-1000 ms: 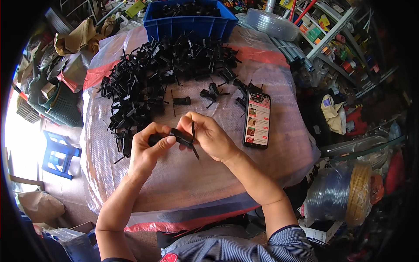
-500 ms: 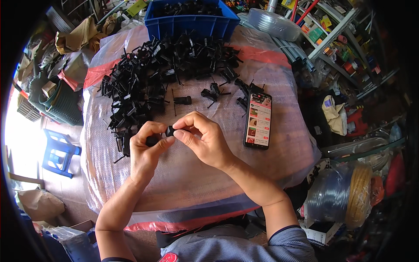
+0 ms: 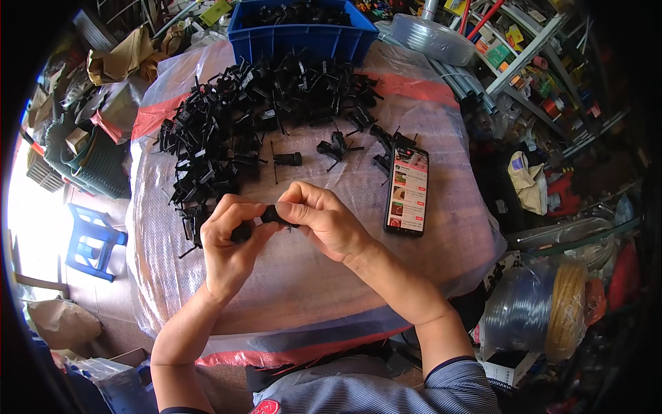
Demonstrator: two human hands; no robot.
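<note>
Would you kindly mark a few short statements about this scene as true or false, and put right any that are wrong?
1. The left hand and the right hand both grip a small black part. True.
2. The phone lies to the right of both hands. True.
3. The phone's screen is dark. False: it is lit.
4. A blue bin stands beyond the heap of black parts. True.
5. The blue bin is empty. False: more black pieces lie in it.
</note>
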